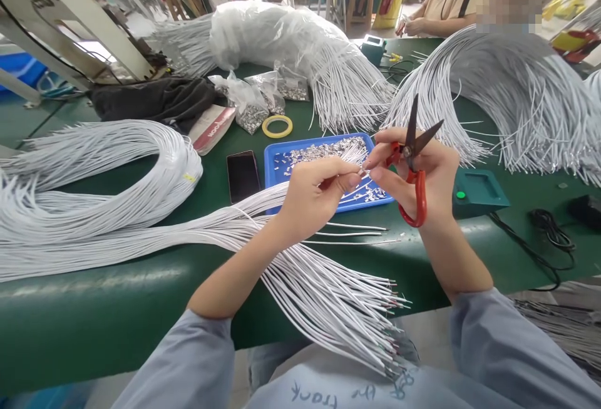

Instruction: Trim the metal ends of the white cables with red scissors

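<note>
In the head view, the two hands meet at the fingertips just above the front part of the tray (pixel 269 174). The left hand (pixel 313 195) is closed to a pinch of thumb and forefinger; the right hand (pixel 425 174) pinches against it, and between them is a small pale piece, too small to make out. The right hand also carries the scissors (pixel 417 199) by their glossy red loops, dark pointed blades spread and aimed upward.

The tray is smooth blue plastic with a low raised rim, strewn with shiny metal bits (pixel 312 151) and some white wires. Beneath the left forearm runs a bundle (pixel 323 290) of slick, round white wires, fanning out to stripped tips that overhang the front edge of the green table (pixel 103 315).

Left of the tray lie a flat dark phone (pixel 243 176) and a curved wire coil (pixel 178 158); behind it, a yellow tape ring (pixel 277 135) and crinkled clear bags (pixel 248 105). Farther back arches a plastic-wrapped hank (pixel 263 27), with a loose hank (pixel 507 77) to its right. A boxy green device (pixel 483 191) stands just beside the right wrist. Smooth green surface shows between bundle and right forearm, and along the left front edge.
</note>
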`<state>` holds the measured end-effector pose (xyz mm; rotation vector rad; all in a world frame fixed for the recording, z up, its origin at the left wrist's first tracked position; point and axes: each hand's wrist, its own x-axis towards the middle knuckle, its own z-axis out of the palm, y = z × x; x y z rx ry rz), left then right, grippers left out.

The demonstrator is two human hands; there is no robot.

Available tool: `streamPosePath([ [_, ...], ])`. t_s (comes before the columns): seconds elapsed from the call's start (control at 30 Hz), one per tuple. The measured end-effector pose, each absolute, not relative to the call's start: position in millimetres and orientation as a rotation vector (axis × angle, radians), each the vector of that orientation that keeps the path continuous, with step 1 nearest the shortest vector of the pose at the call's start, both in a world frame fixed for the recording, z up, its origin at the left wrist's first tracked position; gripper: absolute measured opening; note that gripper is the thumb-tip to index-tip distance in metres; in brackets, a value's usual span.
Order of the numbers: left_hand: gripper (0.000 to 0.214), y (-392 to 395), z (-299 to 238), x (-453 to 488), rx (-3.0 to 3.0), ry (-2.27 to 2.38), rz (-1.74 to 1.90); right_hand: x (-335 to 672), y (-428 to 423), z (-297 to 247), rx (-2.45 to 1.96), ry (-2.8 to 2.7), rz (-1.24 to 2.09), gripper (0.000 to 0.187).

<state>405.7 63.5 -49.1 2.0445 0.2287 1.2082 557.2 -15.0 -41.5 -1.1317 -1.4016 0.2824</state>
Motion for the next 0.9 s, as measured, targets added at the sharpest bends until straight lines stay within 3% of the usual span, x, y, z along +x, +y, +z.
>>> streamPosePath([
  [0.33, 0.023, 61.2, -53.6, 409.6, 2.059, 0.151, 1.192, 558.6, -21.1, -37.0, -1.15, -1.451, 0.207, 0.023],
  [0.67, 0.019, 60.2, -59.6, 413.2, 2.072, 0.276, 1.423, 542.9, -19.8, -43.4, -1.16, -1.337, 0.027, 0.018],
  [0.9, 0.021, 63.1, -63.2, 417.0, 2.064, 0.284, 1.531, 540.9, -26.3, -40.5, -1.267, -1.349, 0.18, 0.015],
])
